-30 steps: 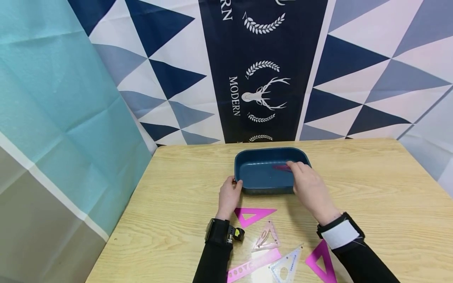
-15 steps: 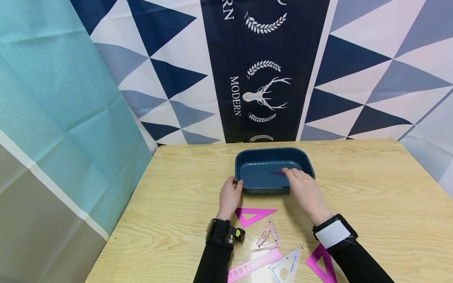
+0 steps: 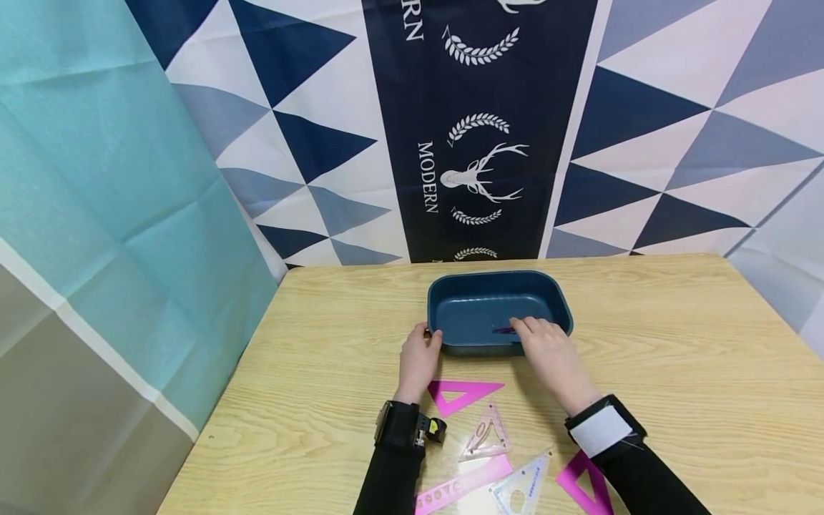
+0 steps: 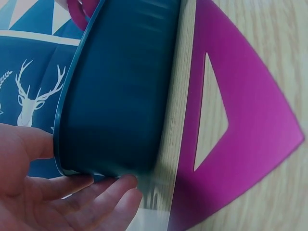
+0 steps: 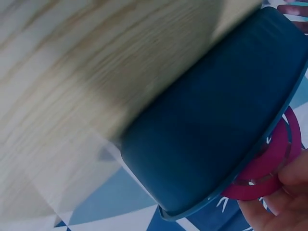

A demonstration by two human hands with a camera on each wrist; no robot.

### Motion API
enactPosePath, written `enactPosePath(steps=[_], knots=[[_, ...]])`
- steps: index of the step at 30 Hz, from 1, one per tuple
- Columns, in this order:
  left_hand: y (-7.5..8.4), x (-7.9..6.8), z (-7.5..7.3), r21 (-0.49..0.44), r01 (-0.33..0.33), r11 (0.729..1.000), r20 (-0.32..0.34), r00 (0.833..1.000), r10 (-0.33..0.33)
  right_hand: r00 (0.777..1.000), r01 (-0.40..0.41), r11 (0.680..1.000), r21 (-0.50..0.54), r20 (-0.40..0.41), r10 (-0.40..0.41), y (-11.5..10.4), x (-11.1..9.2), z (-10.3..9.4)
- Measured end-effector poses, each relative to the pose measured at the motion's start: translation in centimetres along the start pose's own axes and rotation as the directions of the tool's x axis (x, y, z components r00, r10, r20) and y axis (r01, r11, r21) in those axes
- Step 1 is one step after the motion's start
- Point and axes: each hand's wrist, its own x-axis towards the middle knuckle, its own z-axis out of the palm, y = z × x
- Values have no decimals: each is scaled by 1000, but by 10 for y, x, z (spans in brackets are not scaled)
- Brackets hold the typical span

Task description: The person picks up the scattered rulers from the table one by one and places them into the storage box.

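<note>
A dark blue plastic bin (image 3: 479, 350) stands near the table's back edge. At its front left corner my left hand (image 3: 418, 363) holds the wall, thumb at the rim and fingers against the outside, as the left wrist view shows. My right hand (image 3: 552, 363) reaches over the bin's front right side and pinches a pink protractor (image 5: 272, 161). From the head view only a thin purple edge of it shows, inside the bin. Just in front of the bin lies a magenta set square (image 3: 473, 391), close to my left wrist.
Nearer on the table (image 3: 290, 429) lie a small pale pink set square (image 3: 487, 438), a pink ruler (image 3: 463, 486) and a clear set square (image 3: 524, 483). Another magenta set square (image 3: 586, 483) is partly under my right forearm. A patterned cloth (image 3: 476, 107) hangs behind the table.
My right hand has moved left and toward the front of the bin with the protractor. My left hand stays at the bin's corner.
</note>
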Motion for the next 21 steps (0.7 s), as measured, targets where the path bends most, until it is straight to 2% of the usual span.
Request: enactPosePath(steps=[8, 21], knots=[[1, 0, -1, -10, -3, 1000, -1, 1000, 3, 1000, 19, 999, -31, -2, -19, -4, -1, 8], [-1, 1, -1, -4, -8, 1000, -8, 1000, 8, 999, 33, 999, -22, 11, -33, -4, -3, 16]])
